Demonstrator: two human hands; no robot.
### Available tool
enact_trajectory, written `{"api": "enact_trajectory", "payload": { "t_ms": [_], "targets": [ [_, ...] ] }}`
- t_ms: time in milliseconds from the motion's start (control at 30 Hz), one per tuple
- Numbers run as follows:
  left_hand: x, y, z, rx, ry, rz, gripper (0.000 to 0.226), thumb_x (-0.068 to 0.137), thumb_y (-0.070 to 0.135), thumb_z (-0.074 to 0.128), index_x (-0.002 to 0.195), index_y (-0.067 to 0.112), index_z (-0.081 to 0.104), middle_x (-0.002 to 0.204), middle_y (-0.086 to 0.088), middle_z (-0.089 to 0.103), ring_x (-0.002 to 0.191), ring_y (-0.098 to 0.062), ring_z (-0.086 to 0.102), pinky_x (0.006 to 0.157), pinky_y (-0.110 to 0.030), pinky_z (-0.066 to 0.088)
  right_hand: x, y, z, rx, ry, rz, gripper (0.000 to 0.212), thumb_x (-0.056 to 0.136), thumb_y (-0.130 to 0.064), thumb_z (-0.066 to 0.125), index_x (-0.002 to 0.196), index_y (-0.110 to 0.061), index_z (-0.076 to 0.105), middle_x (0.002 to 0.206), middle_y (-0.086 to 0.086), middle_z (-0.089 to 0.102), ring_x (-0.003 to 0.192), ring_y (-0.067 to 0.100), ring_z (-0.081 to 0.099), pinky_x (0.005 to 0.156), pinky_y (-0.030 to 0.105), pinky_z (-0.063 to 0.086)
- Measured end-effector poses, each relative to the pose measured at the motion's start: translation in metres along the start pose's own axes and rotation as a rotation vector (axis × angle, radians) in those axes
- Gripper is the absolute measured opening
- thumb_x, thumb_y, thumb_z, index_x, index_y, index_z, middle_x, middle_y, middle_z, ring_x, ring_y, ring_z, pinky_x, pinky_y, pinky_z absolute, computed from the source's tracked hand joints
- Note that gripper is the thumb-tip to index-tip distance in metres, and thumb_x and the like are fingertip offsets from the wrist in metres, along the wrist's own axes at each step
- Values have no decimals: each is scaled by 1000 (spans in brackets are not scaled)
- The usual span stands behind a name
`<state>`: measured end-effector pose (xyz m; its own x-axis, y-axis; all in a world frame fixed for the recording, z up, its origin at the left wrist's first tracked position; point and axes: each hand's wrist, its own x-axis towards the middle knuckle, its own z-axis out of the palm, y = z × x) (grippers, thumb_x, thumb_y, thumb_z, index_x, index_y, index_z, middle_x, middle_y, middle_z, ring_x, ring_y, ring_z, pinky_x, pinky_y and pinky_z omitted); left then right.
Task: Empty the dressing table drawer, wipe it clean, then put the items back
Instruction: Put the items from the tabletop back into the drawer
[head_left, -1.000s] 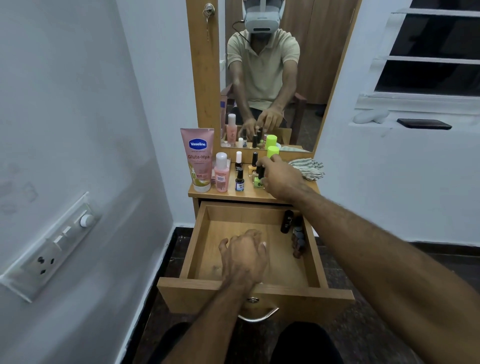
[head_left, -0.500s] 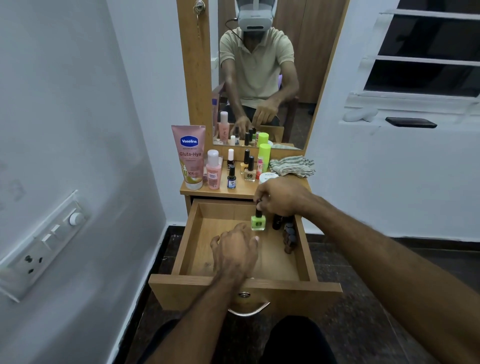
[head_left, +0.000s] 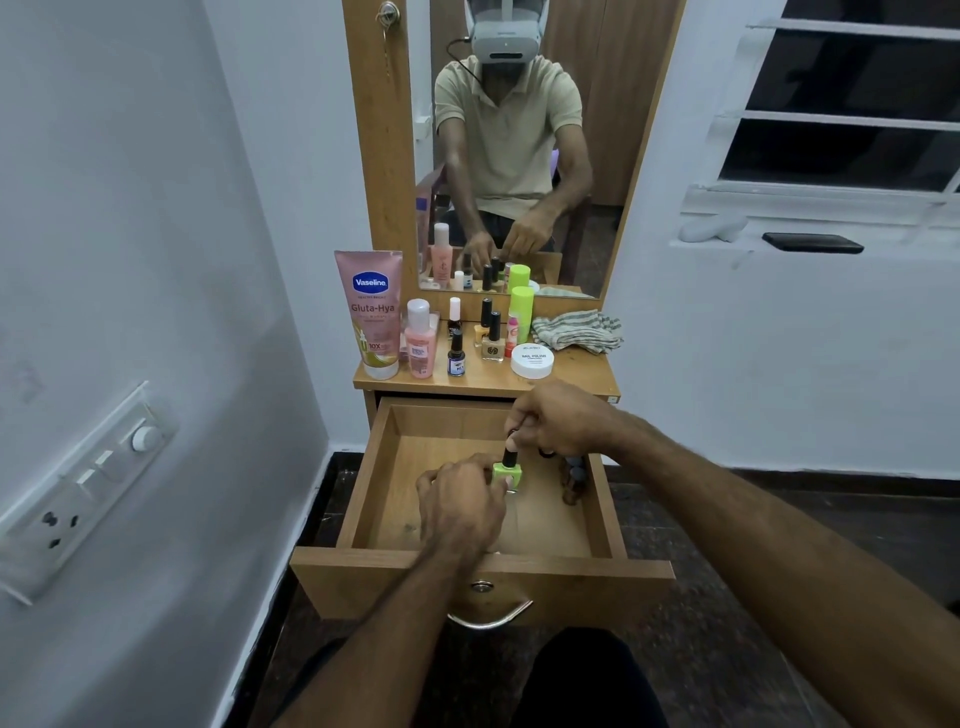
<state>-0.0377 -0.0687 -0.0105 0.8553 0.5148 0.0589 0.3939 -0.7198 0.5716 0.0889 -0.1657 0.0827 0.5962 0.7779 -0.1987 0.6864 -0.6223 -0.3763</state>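
Observation:
The wooden drawer (head_left: 374, 478) is pulled out below the dressing table top (head_left: 576, 371). Over its middle, my right hand (head_left: 563, 421) pinches the black cap of a green nail polish bottle (head_left: 507, 470). My left hand (head_left: 460, 501) reaches in from below, its fingers touching the bottle's base. A few dark bottles (head_left: 574, 475) lie along the drawer's right wall. On the table top stand a pink Vaseline tube (head_left: 370, 312), a pink bottle (head_left: 420, 340), several small nail polish bottles (head_left: 492, 338), a green can (head_left: 521, 312) and a white jar (head_left: 532, 360).
A striped cloth (head_left: 576, 330) lies at the table's back right. The mirror (head_left: 514, 145) behind reflects a person wearing a headset. A switchboard (head_left: 78, 488) is on the left wall. A dark phone (head_left: 813, 242) rests on the window ledge at right.
My right hand lifted the green nail polish bottle off the table top and brought it down into the drawer. My left hand stayed in the drawer and now touches the bottle.

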Motion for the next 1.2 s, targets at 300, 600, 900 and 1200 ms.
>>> {"api": "enact_trajectory", "payload": {
  "t_ms": [300, 600, 900, 1200],
  "targets": [
    [1, -3, 2, 9, -26, -36, 47, 99, 37, 56, 144, 24, 50, 122, 4, 69, 116, -18, 57, 110, -43, 33, 6, 22, 10, -258, 100, 192, 3, 92, -27, 70, 94, -27, 72, 90, -8, 69, 88, 13, 62, 69, 33, 51],
    [3, -4, 6, 10, -30, -50, 47, 98, 39, 56, 143, 26, 50, 120, 5, 69, 116, -16, 57, 110, -44, 33, 16, 35, 32, -328, 156, 285, 3, 95, -23, 64, 92, -26, 64, 90, -4, 67, 83, 16, 62, 74, 37, 58],
    [2, -4, 4, 18, -36, -53, 47, 99, 41, 54, 143, 26, 50, 123, 4, 68, 116, -17, 58, 110, -44, 32, 16, 43, 36, -358, 174, 294, 10, 95, -23, 63, 103, -25, 68, 97, -3, 70, 86, 19, 64, 76, 37, 57],
    [4, -4, 5, -5, -44, -60, 47, 97, 40, 57, 141, 26, 51, 120, 5, 69, 114, -16, 58, 108, -43, 32, 34, 18, 4, -356, 393, 147, 25, 94, -29, 65, 119, -32, 68, 120, 0, 70, 104, 22, 64, 68, 31, 48]
  ]
}}
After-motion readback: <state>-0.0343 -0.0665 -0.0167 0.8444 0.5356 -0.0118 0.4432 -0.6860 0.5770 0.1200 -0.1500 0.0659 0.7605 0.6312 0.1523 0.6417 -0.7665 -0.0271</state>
